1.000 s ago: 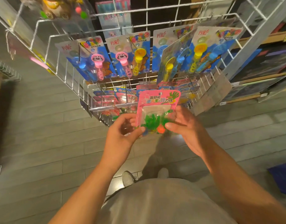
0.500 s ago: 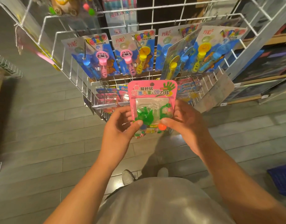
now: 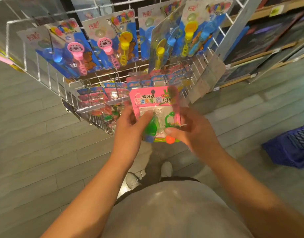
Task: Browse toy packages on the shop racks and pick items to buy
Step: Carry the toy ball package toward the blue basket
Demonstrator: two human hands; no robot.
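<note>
A pink toy package with green sticky hands and small balls in a clear blister is held upright in front of the wire rack. My left hand grips its left edge, thumb pressed on the blister. My right hand grips its right edge, thumb near an orange ball. The package's right side looks blurred. Blue bubble-wand packages hang in a row on the rack's upper hooks, and more pink packages hang on the lower hooks just left of my hands.
A blue plastic basket stands on the grey plank floor at the right. Wooden shelves with dark flat goods run along the right. My shoes show below the package.
Both hands have lifted the pink package and brought it closer to the camera, and it has turned slightly. The view has shifted in toward the rack.
</note>
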